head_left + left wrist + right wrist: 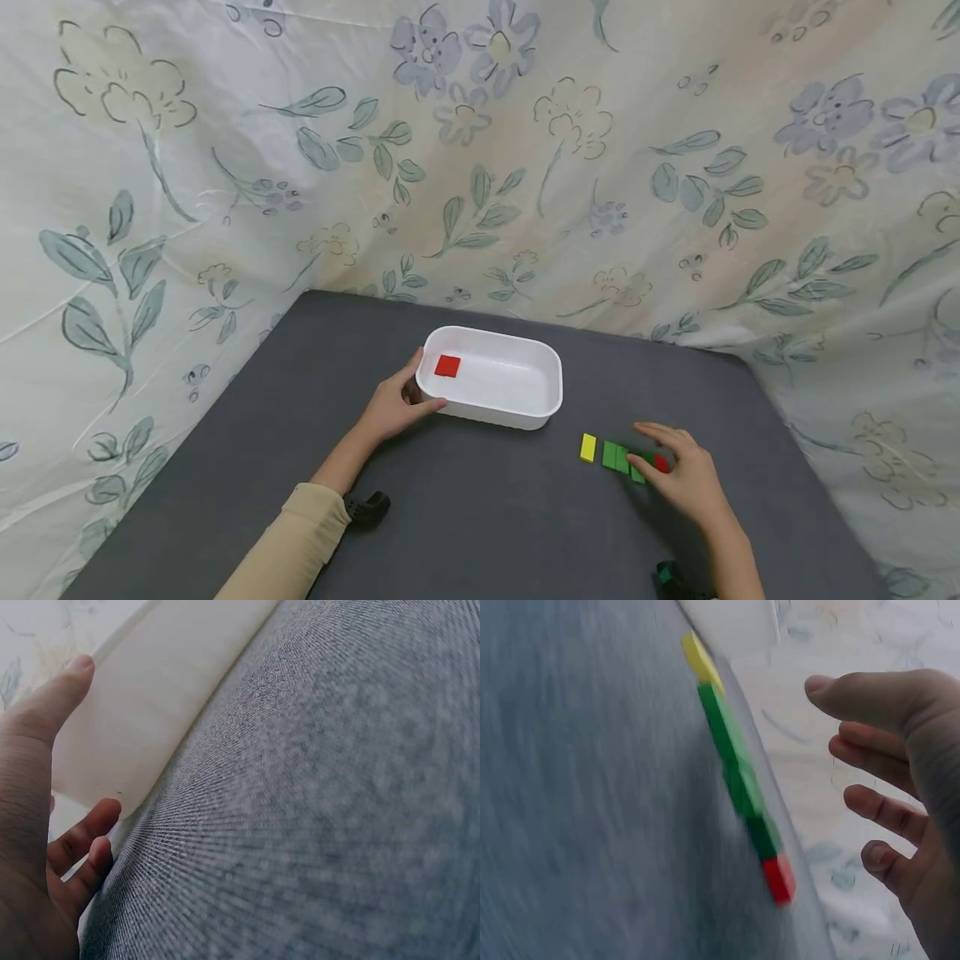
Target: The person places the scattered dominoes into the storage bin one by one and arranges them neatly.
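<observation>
Our right grip (688, 478) is hovering, wide and empty, over green blocks (611, 455) lying on the surface (480, 517) between a yellow block (588, 447) and a red block (662, 463), while our left grip (393, 407) is holding the white tray (510, 419) by its left end. We are judging the blocks light, stiff and smooth, favouring a pinch across their sides.

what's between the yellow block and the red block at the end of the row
Green blocks lie between the yellow block and that red block; this shows in the right wrist view.
</observation>
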The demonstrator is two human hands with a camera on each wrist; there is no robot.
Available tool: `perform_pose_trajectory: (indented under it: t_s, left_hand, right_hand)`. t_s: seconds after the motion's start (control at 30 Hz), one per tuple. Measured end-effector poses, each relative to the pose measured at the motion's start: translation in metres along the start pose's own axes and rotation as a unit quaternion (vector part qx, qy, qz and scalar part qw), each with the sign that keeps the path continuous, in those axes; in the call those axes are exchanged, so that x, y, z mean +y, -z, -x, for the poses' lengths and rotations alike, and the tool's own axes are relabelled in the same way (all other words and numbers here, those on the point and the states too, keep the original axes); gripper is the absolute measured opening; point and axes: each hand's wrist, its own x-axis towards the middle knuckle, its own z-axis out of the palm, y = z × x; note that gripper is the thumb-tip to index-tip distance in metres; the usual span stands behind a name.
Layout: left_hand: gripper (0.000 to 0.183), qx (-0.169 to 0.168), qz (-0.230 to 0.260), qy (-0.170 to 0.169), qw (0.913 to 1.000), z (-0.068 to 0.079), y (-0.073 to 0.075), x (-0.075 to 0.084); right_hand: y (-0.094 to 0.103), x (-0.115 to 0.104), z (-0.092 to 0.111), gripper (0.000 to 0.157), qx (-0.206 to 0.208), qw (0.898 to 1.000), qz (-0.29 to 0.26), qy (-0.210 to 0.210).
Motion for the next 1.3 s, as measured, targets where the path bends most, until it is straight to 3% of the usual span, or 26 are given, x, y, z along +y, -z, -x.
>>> perform_pose_trajectory:
  t_s: [0.13, 0.3, 0.43, 0.87, 1.3]
  left_hand:
    - [0.106, 0.005, 0.0, 0.002, 1.0, 0.0, 0.001, 0.0]
    - [0.106, 0.008, -0.001, -0.004, 1.0, 0.002, 0.002, -0.001]
    - [0.106, 0.011, -0.003, -0.007, 0.9999, 0.003, 0.0, -0.001]
    - [0.105, 0.005, 0.003, 0.001, 1.0, 0.002, -0.005, 0.001]
    - [0.106, 0.009, 0.007, 0.001, 0.9999, 0.002, -0.006, 0.003]
  right_hand:
    - [0.008, 0.016, 0.001, 0.05, -0.025, 0.999, 0.01, -0.03]
    - [0.019, 0.031, 0.004, 0.059, -0.095, 0.992, 0.005, -0.08]
    - [0.02, 0.04, 0.007, 0.064, -0.133, 0.987, -0.004, -0.094]
    - [0.019, 0.062, 0.013, 0.05, -0.154, 0.978, -0.057, -0.132]
    - [0.027, 0.071, 0.02, 0.05, -0.167, 0.966, -0.096, -0.17]
